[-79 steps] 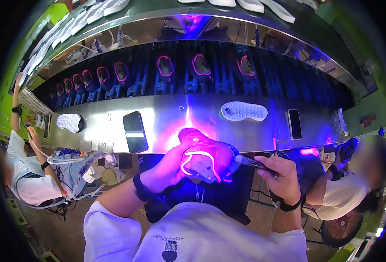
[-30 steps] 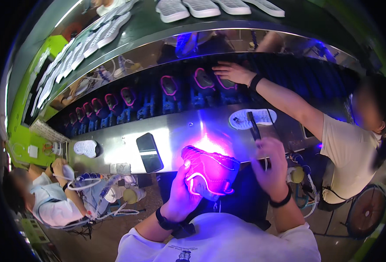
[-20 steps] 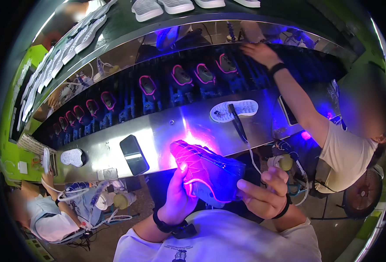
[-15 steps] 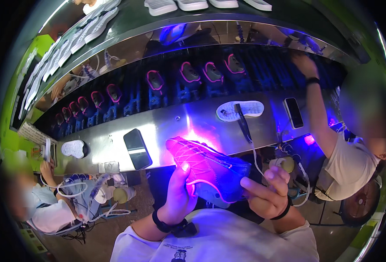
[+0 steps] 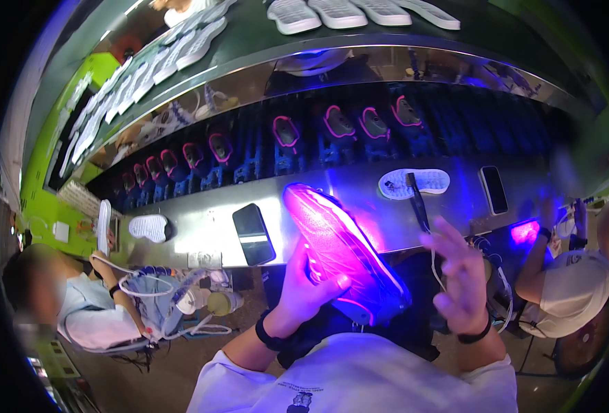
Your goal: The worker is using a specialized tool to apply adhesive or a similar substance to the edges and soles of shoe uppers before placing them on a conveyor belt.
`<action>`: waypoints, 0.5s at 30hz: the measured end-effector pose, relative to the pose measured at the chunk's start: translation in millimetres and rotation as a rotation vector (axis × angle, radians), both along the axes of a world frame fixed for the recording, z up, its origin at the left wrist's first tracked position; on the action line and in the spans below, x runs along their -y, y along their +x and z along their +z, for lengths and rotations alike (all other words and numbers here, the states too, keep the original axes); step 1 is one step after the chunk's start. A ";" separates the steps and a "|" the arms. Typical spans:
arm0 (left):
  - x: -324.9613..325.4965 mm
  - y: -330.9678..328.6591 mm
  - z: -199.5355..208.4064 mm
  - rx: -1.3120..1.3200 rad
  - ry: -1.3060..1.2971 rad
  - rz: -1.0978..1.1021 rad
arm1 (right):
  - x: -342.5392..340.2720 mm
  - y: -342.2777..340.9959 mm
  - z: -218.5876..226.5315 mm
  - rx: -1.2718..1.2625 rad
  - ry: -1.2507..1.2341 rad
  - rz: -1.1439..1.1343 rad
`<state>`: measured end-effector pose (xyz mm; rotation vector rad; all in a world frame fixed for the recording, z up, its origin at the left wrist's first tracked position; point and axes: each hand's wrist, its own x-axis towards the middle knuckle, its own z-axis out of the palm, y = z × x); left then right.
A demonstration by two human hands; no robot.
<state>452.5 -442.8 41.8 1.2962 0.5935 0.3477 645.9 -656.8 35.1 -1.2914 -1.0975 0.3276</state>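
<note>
My left hand (image 5: 303, 292) grips a shoe upper (image 5: 339, 251), its thumb across the side and the toe pointing up and left. Strong pink and violet light covers the upper, so its true colour is hard to tell. My right hand (image 5: 464, 286) is raised to the right of the upper, fingers apart, holding nothing. Just beyond its fingertips, a dark-handled brush (image 5: 418, 205) with a pale hose or cord leans on a white shoe sole (image 5: 434, 182) on the metal bench (image 5: 346, 168).
Pink-edged shoe uppers (image 5: 286, 134) stand in a row on the dark blue conveyor (image 5: 246, 165). Two phones (image 5: 254, 234) and another white sole (image 5: 148, 228) lie on the bench. More soles (image 5: 339, 12) line the shelf above. Co-workers sit at left (image 5: 101, 323) and right (image 5: 573, 289).
My right hand has left the upper's heel and risen, fingers spreading. The upper has turned in my left hand, showing more of its side. The co-worker at right has withdrawn an arm from the conveyor.
</note>
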 end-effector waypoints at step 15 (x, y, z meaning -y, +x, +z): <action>-84.3 25.8 -52.4 -0.024 -0.138 -0.038 | -33.3 45.6 -75.9 -0.367 -0.304 0.056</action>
